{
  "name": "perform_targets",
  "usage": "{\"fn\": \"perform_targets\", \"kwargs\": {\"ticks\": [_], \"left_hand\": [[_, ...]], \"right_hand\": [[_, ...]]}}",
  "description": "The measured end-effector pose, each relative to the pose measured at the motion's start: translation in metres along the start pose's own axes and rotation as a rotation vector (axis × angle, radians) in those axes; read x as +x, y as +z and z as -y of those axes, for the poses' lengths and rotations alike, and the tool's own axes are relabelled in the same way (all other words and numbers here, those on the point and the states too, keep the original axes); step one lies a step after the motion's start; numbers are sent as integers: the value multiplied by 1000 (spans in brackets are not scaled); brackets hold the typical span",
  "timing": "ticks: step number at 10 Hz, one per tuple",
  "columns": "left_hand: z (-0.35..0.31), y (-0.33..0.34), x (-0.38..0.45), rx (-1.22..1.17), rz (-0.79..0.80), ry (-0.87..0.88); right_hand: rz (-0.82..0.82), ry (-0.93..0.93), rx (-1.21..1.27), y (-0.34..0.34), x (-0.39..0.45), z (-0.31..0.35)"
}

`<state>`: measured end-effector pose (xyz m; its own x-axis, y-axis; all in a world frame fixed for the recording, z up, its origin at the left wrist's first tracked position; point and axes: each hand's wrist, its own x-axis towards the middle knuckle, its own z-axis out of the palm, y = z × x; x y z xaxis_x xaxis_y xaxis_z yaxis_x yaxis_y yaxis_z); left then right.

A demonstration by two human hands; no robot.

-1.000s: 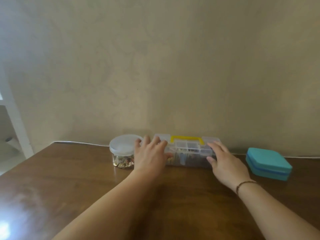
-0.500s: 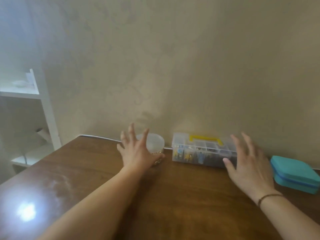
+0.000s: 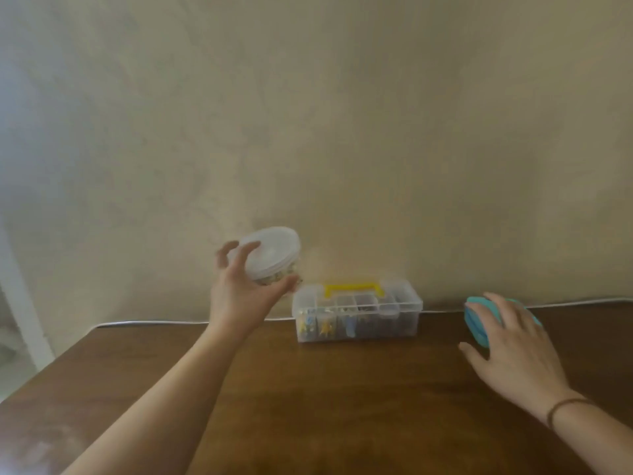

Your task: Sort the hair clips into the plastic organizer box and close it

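A clear plastic organizer box (image 3: 358,314) with a yellow handle stands closed against the wall at the back of the wooden table (image 3: 342,406); small coloured items show in its compartments. My left hand (image 3: 245,289) grips a round clear jar (image 3: 272,257) with a white lid, lifted and tilted above the table, left of the box; small pieces show inside it. My right hand (image 3: 510,347) lies with spread fingers on a teal case (image 3: 476,325) to the right of the box.
A white cable (image 3: 154,323) runs along the wall at the table's back edge. A white shelf post (image 3: 24,323) stands at the far left, beyond the table's left edge.
My left hand has taken hold of the jar and lifted it off the table, tilting it. My right hand has moved from the organizer box to the teal case.
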<state>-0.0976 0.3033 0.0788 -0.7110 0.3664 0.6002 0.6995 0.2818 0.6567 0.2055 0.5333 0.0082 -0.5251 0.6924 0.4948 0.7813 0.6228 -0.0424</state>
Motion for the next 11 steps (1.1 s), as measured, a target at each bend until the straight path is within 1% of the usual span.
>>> {"fn": "perform_targets", "kwargs": {"ticks": [1, 2, 3, 4, 5, 6, 7, 8, 9, 10, 11], "left_hand": [[-27, 31, 9, -16, 112, 18], [-28, 57, 2, 34, 214, 57], [-18, 71, -5, 118, 291, 100], [-12, 75, -9, 125, 270, 88], [-8, 74, -17, 58, 258, 42], [6, 73, -36, -76, 189, -39], [20, 71, -64, -124, 136, -160], [29, 69, -89, -103, 178, -242], [34, 63, -97, -76, 272, -221], [34, 54, -102, -73, 345, -197], [29, 45, -109, -95, 298, -240]], "right_hand": [[78, 239, 123, 7, 13, -20], [156, 381, 221, 15, 23, -37], [207, 464, 301, 24, 30, -44], [220, 513, 330, 33, 33, -39], [149, 529, 378, 35, 37, -34], [8, 515, 521, 29, 41, -28], [-165, 356, 628, 11, 51, 3], [-205, 195, 729, -3, 70, 53], [-5, 108, 680, 5, 75, 100], [48, 72, 457, 18, 71, 120], [54, 89, 485, 19, 60, 120]]}}
